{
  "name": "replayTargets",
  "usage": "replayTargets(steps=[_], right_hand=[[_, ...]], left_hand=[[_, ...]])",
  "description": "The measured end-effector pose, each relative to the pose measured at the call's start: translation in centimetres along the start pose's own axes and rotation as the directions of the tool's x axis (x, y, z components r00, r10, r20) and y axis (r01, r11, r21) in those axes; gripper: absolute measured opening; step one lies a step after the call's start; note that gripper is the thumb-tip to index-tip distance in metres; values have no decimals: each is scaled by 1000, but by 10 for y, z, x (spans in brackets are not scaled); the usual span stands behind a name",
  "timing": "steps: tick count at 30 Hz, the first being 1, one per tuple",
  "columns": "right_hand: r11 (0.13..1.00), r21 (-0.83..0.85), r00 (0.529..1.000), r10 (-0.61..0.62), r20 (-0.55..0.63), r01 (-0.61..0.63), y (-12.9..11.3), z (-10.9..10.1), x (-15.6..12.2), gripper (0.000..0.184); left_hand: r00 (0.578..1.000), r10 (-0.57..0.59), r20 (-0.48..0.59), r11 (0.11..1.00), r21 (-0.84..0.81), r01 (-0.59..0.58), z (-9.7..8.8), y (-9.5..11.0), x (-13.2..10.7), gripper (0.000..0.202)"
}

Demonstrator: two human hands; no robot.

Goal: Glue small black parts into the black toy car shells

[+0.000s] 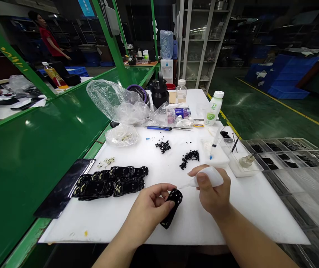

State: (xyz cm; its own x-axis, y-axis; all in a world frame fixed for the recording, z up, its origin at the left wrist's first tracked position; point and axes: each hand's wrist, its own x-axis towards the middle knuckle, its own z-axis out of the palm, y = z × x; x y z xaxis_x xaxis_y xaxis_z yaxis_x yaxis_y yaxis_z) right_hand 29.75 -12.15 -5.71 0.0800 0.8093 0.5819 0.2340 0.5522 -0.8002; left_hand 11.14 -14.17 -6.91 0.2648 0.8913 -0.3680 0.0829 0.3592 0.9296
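Observation:
My left hand (150, 208) is closed on a black toy-car-shaped plastic part (172, 212), thumb on top, tilted above the white table board (204, 227). In my right hand (215, 191) is a white squeeze bottle (212, 176), lying sideways with its thin nozzle pointing left. The nozzle tip is close to the far end of the black part; whether they touch I cannot tell. Further left lie several similar black parts (111, 180) in rows. Small black pieces (190, 159) are heaped beyond my hands, with a second heap of black pieces (163, 146) behind.
Pale small pieces (106, 162) lie behind the rows. At the back are plastic bags (120, 108), blue-handled tweezers (159, 128), a black flask (159, 93) and a white-green bottle (214, 108). Rightward stand a clear tray (245, 173) and compartment boxes (287, 156). A person (49, 39) stands far left.

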Motion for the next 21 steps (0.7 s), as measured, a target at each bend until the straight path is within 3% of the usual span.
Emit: replayTargets(steps=[21], right_hand=[[1000,21,1000,19,11,-19,3,0,0,33]], left_hand=[[1000,14,-12,999,33,-13,3,8,-3,33]])
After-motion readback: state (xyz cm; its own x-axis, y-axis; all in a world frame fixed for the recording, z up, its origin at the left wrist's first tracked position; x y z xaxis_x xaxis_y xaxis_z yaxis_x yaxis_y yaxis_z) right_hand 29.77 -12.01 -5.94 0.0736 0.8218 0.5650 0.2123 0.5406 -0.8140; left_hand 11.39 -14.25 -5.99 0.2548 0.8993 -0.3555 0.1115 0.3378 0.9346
